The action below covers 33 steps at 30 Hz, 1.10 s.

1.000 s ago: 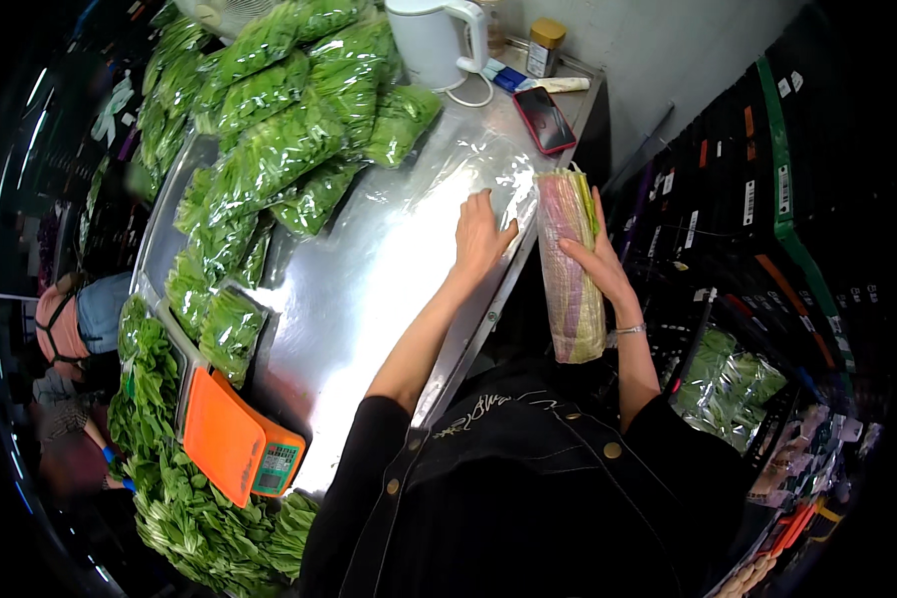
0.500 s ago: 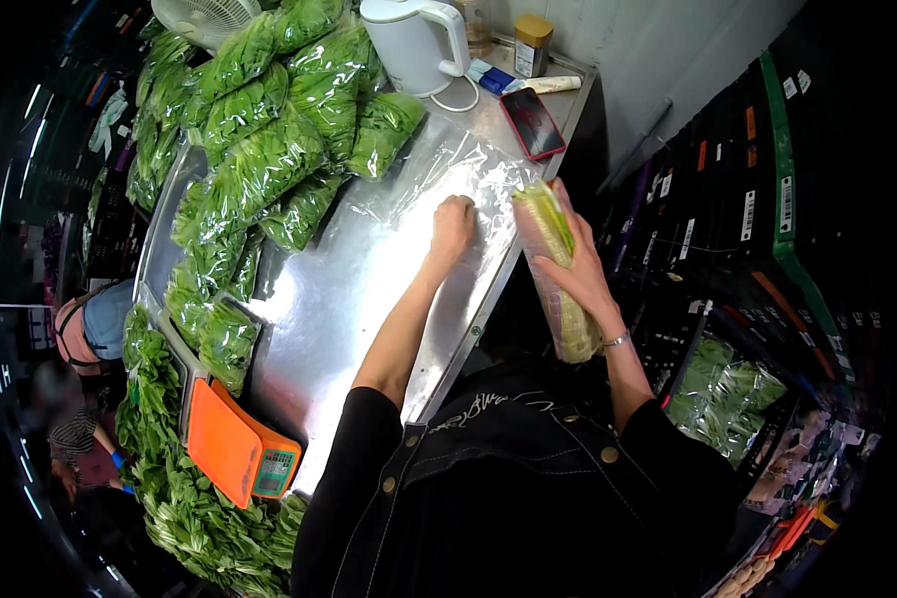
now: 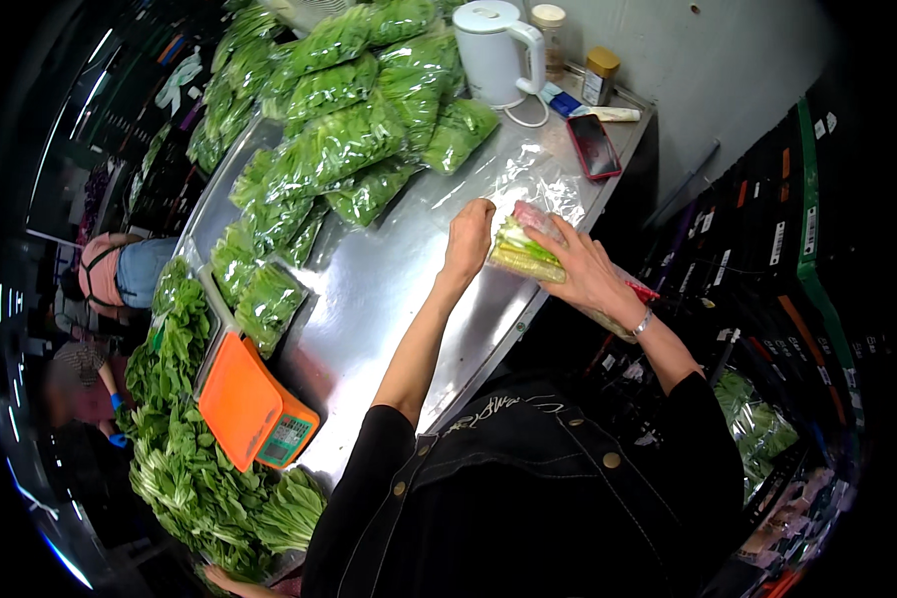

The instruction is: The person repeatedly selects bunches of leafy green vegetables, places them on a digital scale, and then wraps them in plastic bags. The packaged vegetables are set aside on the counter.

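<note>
My right hand [image 3: 580,267] grips a clear plastic bag of pale green stalks [image 3: 524,253], held tilted over the right edge of the steel table [image 3: 389,299]. My left hand [image 3: 468,237] pinches the open end of that bag with closed fingers. A loose clear plastic sheet [image 3: 534,177] lies on the table just beyond both hands.
Several bagged leafy greens [image 3: 344,120] are piled at the back left. An orange scale [image 3: 254,411] sits near loose greens [image 3: 194,468]. A white kettle [image 3: 496,50], jars [image 3: 598,75] and a phone [image 3: 595,146] stand at the far end. Another person [image 3: 120,271] is at the left. Dark crates [image 3: 787,259] stand at the right.
My right hand swung the bag from upright beside the table to tilted over its edge. My left hand left the flat plastic sheet and took hold of the bag's end.
</note>
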Each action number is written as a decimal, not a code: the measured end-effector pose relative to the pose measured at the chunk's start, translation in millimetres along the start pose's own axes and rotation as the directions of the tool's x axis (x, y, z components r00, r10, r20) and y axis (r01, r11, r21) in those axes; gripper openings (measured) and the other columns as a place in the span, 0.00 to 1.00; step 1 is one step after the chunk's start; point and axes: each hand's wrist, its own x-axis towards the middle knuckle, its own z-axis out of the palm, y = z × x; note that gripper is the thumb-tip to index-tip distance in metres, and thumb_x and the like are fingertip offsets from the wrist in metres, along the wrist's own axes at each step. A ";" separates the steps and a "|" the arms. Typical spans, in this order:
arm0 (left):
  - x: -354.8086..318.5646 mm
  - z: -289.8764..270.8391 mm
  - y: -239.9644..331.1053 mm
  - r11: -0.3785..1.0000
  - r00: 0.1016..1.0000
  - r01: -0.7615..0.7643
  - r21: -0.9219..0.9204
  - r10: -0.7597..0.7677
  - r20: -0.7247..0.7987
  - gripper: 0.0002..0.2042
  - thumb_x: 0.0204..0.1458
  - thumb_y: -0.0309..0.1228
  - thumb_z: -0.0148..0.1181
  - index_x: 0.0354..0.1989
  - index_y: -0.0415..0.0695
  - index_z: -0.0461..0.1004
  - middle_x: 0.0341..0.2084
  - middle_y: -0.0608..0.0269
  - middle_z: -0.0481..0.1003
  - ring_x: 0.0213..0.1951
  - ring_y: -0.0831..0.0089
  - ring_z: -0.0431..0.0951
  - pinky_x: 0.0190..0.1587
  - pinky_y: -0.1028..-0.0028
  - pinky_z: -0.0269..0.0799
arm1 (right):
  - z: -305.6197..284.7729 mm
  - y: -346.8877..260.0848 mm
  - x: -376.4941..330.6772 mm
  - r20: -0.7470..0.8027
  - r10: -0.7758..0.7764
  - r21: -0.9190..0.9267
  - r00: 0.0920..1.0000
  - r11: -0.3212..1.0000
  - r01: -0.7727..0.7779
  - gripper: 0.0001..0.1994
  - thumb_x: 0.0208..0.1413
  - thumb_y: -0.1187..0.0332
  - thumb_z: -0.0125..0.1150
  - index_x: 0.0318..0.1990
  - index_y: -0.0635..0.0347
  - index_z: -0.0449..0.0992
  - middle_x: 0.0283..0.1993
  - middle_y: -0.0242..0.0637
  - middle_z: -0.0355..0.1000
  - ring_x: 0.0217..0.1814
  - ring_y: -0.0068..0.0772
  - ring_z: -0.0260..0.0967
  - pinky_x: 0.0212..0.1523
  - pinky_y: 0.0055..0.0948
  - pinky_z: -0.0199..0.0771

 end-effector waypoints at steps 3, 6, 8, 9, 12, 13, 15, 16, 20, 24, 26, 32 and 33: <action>-18.8 -23.4 -1.9 0.998 0.998 0.053 0.043 -0.054 0.029 0.05 0.52 0.25 0.51 0.35 0.37 0.71 0.33 0.48 0.74 0.37 0.51 0.74 0.41 0.63 0.69 | 11.2 -23.6 -2.8 0.050 -0.102 0.081 0.994 0.992 0.097 0.39 0.38 0.63 0.63 0.63 0.35 0.57 0.65 0.50 0.49 0.46 0.57 0.63 0.51 0.46 0.64; -44.3 -41.4 -11.9 0.994 0.995 -0.083 0.068 0.086 -0.050 0.04 0.52 0.24 0.50 0.34 0.38 0.68 0.30 0.49 0.71 0.34 0.51 0.72 0.36 0.61 0.67 | 34.8 -33.6 -1.0 0.083 -0.114 0.101 0.990 0.989 0.105 0.39 0.39 0.63 0.63 0.64 0.35 0.56 0.65 0.50 0.49 0.46 0.58 0.63 0.51 0.47 0.64; -59.0 -54.7 -13.5 0.990 0.993 -0.074 0.121 0.084 -0.085 0.04 0.52 0.24 0.50 0.34 0.39 0.67 0.29 0.50 0.70 0.33 0.52 0.72 0.35 0.61 0.67 | 53.0 -38.0 1.4 0.080 -0.043 0.018 0.996 0.999 0.042 0.39 0.39 0.62 0.63 0.64 0.35 0.56 0.65 0.50 0.48 0.46 0.58 0.63 0.49 0.48 0.65; -64.3 -62.7 -15.1 0.986 0.990 -0.068 0.154 0.085 -0.110 0.04 0.52 0.24 0.50 0.34 0.39 0.67 0.29 0.51 0.69 0.32 0.52 0.71 0.35 0.61 0.67 | 58.6 -41.9 5.7 0.073 -0.019 -0.025 0.997 0.999 0.021 0.39 0.40 0.62 0.63 0.64 0.35 0.55 0.65 0.50 0.48 0.45 0.58 0.63 0.48 0.49 0.65; -84.3 -72.5 -23.7 0.983 0.990 -0.090 0.161 0.106 -0.094 0.03 0.52 0.24 0.50 0.34 0.39 0.66 0.27 0.52 0.68 0.31 0.53 0.70 0.34 0.62 0.66 | 68.9 -60.6 6.2 -0.029 0.030 0.029 0.999 0.999 -0.029 0.39 0.40 0.62 0.63 0.64 0.35 0.54 0.64 0.51 0.47 0.44 0.59 0.63 0.45 0.50 0.65; -90.4 -74.2 -23.2 0.982 0.986 -0.111 0.154 0.128 -0.103 0.03 0.52 0.23 0.50 0.34 0.39 0.66 0.27 0.52 0.68 0.30 0.53 0.70 0.33 0.62 0.66 | 70.8 -70.7 7.3 -0.078 0.006 0.001 0.997 1.000 -0.006 0.39 0.40 0.61 0.64 0.65 0.36 0.54 0.63 0.52 0.48 0.44 0.59 0.63 0.43 0.49 0.65; -98.1 -83.5 -18.9 0.980 0.972 -0.065 0.189 0.105 -0.209 0.03 0.51 0.22 0.51 0.34 0.39 0.66 0.27 0.52 0.67 0.30 0.54 0.70 0.31 0.62 0.66 | 77.9 -81.9 14.5 -0.085 0.021 -0.049 0.996 0.998 -0.025 0.40 0.41 0.61 0.64 0.65 0.37 0.54 0.63 0.53 0.48 0.44 0.59 0.63 0.43 0.49 0.66; -100.2 -89.7 -14.1 0.978 0.961 -0.044 0.204 0.097 -0.258 0.03 0.51 0.21 0.51 0.34 0.39 0.66 0.26 0.52 0.67 0.30 0.54 0.70 0.30 0.62 0.66 | 81.9 -86.2 16.7 -0.092 0.032 -0.073 0.995 0.997 -0.039 0.40 0.41 0.61 0.64 0.65 0.38 0.54 0.63 0.53 0.48 0.44 0.59 0.63 0.43 0.49 0.66; -105.0 -105.0 -11.0 0.963 0.932 -0.089 0.254 0.170 -0.319 0.05 0.48 0.20 0.51 0.34 0.39 0.66 0.26 0.53 0.67 0.29 0.55 0.70 0.29 0.62 0.67 | 90.5 -109.1 24.5 -0.091 0.003 -0.139 0.996 0.990 -0.016 0.40 0.41 0.61 0.64 0.64 0.38 0.54 0.63 0.54 0.48 0.43 0.58 0.64 0.42 0.49 0.66; -118.3 -108.5 8.8 0.952 0.948 -0.146 0.268 0.212 -0.237 0.10 0.43 0.20 0.52 0.36 0.40 0.67 0.26 0.54 0.67 0.31 0.57 0.71 0.30 0.64 0.68 | 105.4 -138.3 29.5 -0.062 -0.064 -0.078 0.996 0.995 0.059 0.37 0.40 0.61 0.65 0.62 0.42 0.57 0.63 0.55 0.48 0.44 0.58 0.64 0.42 0.50 0.66; -123.0 -118.0 11.2 0.955 0.934 -0.109 0.277 0.194 -0.302 0.11 0.42 0.20 0.53 0.37 0.40 0.68 0.26 0.55 0.67 0.30 0.58 0.71 0.30 0.64 0.67 | 123.3 -141.0 44.1 -0.058 -0.073 -0.020 0.996 0.997 0.072 0.35 0.40 0.62 0.64 0.60 0.45 0.58 0.63 0.55 0.48 0.44 0.58 0.64 0.43 0.50 0.66; -138.7 -173.7 33.8 0.927 0.815 -0.048 0.372 0.252 -0.522 0.09 0.43 0.20 0.58 0.34 0.41 0.72 0.24 0.58 0.69 0.27 0.61 0.71 0.28 0.66 0.66 | 115.6 -213.0 59.8 -0.365 -0.305 0.146 0.880 0.914 0.377 0.28 0.42 0.66 0.62 0.56 0.48 0.66 0.63 0.53 0.52 0.47 0.54 0.64 0.47 0.44 0.66; -144.3 -189.7 52.7 0.912 0.807 -0.075 0.404 0.294 -0.513 0.10 0.41 0.20 0.58 0.35 0.41 0.72 0.24 0.58 0.69 0.27 0.61 0.71 0.28 0.66 0.65 | 95.7 -235.4 57.7 -0.430 -0.347 0.175 0.834 0.874 0.453 0.29 0.42 0.67 0.62 0.57 0.47 0.65 0.63 0.53 0.52 0.47 0.54 0.64 0.47 0.43 0.66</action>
